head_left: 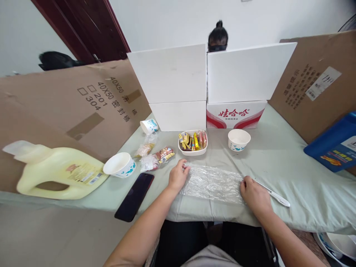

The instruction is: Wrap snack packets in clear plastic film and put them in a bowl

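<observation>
Brown left cardboard panel (41,104) reads "40X50 汤桶", "40X50 密封桶", with checkboxes at "201" and "304". Right cardboard panel (300,52) carries tilted Chinese print plus a white barcode sticker, handwriting unclear. White carton (236,114) between them: red "娃哈哈®", "饮用纯净水" beneath. Yellow jug (63,159), lying at left: bear logo, barcode, text too small. Blue container (333,142), far right: yellow lettering, can't read it. Clear plastic film (211,183) is spread at the near edge of the cloth-covered table (300,159), between both hands: left hand (178,177) pinching its upper left corner, right hand (256,195) closed on its right edge. Snack tray (193,152) just beyond the film, wrapper brands not legible. White-handled tool (279,198) just beside right hand, no readable marking.
</observation>
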A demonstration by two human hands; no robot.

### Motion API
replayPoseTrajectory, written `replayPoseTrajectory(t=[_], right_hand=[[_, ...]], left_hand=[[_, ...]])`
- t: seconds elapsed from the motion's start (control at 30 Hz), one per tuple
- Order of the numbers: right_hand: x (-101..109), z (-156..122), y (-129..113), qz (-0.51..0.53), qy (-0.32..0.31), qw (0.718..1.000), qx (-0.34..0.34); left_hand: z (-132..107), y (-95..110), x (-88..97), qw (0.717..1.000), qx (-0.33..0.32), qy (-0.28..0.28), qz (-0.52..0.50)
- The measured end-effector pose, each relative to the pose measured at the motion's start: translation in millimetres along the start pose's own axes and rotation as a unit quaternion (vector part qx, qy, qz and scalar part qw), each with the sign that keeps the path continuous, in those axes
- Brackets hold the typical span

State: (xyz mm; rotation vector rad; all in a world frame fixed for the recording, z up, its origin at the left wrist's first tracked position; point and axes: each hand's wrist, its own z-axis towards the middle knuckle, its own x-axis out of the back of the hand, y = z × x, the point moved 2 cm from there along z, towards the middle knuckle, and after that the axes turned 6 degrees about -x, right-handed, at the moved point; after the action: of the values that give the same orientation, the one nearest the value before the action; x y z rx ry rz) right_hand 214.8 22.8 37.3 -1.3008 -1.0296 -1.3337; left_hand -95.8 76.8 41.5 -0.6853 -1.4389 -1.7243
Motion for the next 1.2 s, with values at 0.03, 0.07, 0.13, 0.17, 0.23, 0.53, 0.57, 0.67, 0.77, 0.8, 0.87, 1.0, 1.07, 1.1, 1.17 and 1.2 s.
replayPoseTrajectory(t=[0.03, 0.07, 0.13, 0.17, 0.23, 0.53, 0.57, 0.67, 0.77, 0.8, 0.87, 1.0, 1.07, 1.1, 1.17, 1.2], right_hand=[[0, 0, 0, -0.001, 0.002, 1.000, 0.003], [0, 1, -1, -0.002, 0.005, 1.000, 0.006], [0, 1, -1, -0.006, 0.010, 1.000, 0.009], [0, 1, -1, -0.009, 0.010, 1.000, 0.008], [0, 1, -1, -0.015, 0.005, 1.000, 0.006], [3, 1, -3, -0.014, -0.010, 1.000, 0.012], [4, 1, -3, -0.012, -0.014, 1.000, 0.009], [7, 3, 0, -0.011, -0.022, 1.000, -0.010], [9, 6, 3, -0.011, -0.025, 0.999, -0.022], [9, 7, 5, -0.011, -0.026, 0.999, -0.024], [10, 9, 7, -0.012, -0.030, 0.999, -0.029], [17, 8, 7, -0.015, 0.004, 1.000, -0.026], [23, 4, -3, 0.002, 0.069, 0.997, 0.034], [24, 2, -11, 0.021, 0.097, 0.991, 0.087], [21, -4, -29, 0.059, 0.109, 0.969, 0.213], [16, -6, -37, 0.070, 0.094, 0.957, 0.266]], left_hand=[[3, 0, -0.9, 1.000, -0.002, -0.008, -0.001], [6, 1, -2.1, 1.000, -0.004, -0.015, 0.000], [11, 2, -4.3, 1.000, -0.008, -0.025, 0.007], [13, 3, -4.6, 0.999, -0.011, -0.030, 0.012], [16, 6, -2.8, 0.999, -0.014, -0.042, 0.023], [-19, 63, -4.0, 0.932, -0.338, -0.112, 0.065], [-26, 67, -9.6, 0.911, -0.382, -0.149, 0.049], [-38, 68, -22.6, 0.884, -0.428, -0.184, 0.034], [-41, 59, -29.3, 0.885, -0.422, -0.194, 0.038], [-41, 57, -30.4, 0.885, -0.419, -0.200, 0.042], [-41, 54, -31.7, 0.882, -0.415, -0.215, 0.054], [-39, 56, -32.9, 0.872, -0.411, -0.251, 0.084], [-39, 58, -33.7, 0.867, -0.409, -0.266, 0.097], [-39, 59, -34.2, 0.866, -0.408, -0.271, 0.101], [-40, 61, -35.0, 0.865, -0.409, -0.272, 0.103], [-40, 62, -35.2, 0.866, -0.410, -0.269, 0.102]])
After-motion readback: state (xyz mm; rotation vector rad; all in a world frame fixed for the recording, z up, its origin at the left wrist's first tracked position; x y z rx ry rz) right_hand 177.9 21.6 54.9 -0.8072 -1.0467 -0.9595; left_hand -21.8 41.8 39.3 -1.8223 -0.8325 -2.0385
